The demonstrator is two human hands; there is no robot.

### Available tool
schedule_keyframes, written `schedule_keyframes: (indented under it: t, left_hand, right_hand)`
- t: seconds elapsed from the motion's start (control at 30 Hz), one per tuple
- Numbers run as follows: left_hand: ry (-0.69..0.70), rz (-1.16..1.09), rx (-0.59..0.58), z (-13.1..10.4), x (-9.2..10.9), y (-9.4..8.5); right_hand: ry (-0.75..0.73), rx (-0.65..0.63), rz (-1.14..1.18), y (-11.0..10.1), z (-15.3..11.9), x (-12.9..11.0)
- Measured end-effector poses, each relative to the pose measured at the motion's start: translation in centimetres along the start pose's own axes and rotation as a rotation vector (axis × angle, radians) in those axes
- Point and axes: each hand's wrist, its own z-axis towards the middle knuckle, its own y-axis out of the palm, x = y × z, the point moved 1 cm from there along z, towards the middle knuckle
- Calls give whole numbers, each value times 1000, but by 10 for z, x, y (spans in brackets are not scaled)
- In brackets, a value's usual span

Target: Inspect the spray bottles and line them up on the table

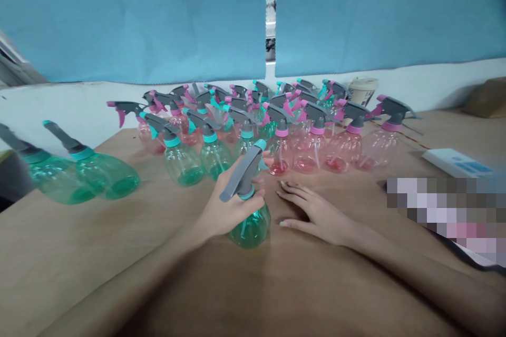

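My left hand (233, 200) is wrapped round the neck of a green spray bottle (250, 229), whose grey trigger head has a turquoise nozzle pointing away and to the right. The bottle is near the middle of the table, tilted slightly. To its right, my right hand (312, 210) lies over the tabletop with fingers apart and holds nothing. Just beyond both hands stand rows of similar spray bottles, among them a green one (184, 166) with a turquoise collar and a pink one (306, 152) with a pink collar.
Two green spray bottles (108, 174) stand apart at the left of the wooden table (158, 274). A white bucket (361, 92) is behind the rows. On the right are a white device (458, 163) with a cable and a blurred-out flat object (454, 221). Blue sheeting (158, 21) covers the wall.
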Motion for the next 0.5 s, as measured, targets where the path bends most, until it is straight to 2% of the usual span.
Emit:
schedule_keyframes:
  t: [0.27, 0.5]
  left_hand:
    - [-1, -74, 7, 2, 2, 1]
    - [-18, 39, 2, 1, 3, 0]
  right_hand:
    - [-10, 22, 17, 1, -1, 1]
    - [-6, 33, 39, 0, -1, 1]
